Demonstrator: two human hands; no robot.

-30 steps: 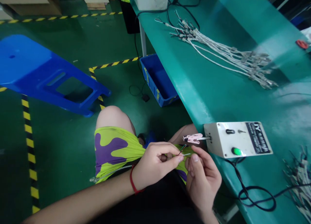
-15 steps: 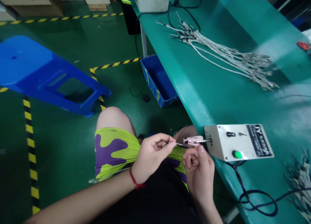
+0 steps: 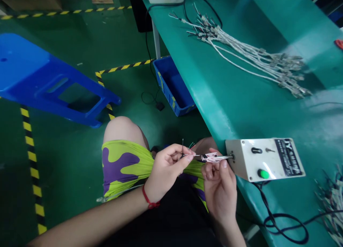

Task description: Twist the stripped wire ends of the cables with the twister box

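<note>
My left hand [image 3: 170, 164] is closed in a pinch on the stripped end of a thin cable. Black, green and red wire ends [image 3: 191, 146] stick up near its fingertips, and one light wire reaches right to the clip. The cable's pale plug end [image 3: 101, 199] shows beside my thigh. A pink patterned clip [image 3: 211, 157] sits on the metal shaft of a white control box [image 3: 265, 159]. My right hand [image 3: 220, 182] is closed at this clip, thumb in front and a fingertip showing behind it. The wire's tip inside the clip is hidden.
A bundle of white cables [image 3: 241, 50] lies on the green table [image 3: 241, 111], with more cables [image 3: 333, 200] at right. Black cord [image 3: 286, 218] loops below the box. A blue bin [image 3: 174, 86] and blue stool [image 3: 50, 79] stand on the floor.
My right fingers have moved up onto the clip, which now sits closer to my left fingertips. The light wire between them shows shorter. The view has shifted slightly.
</note>
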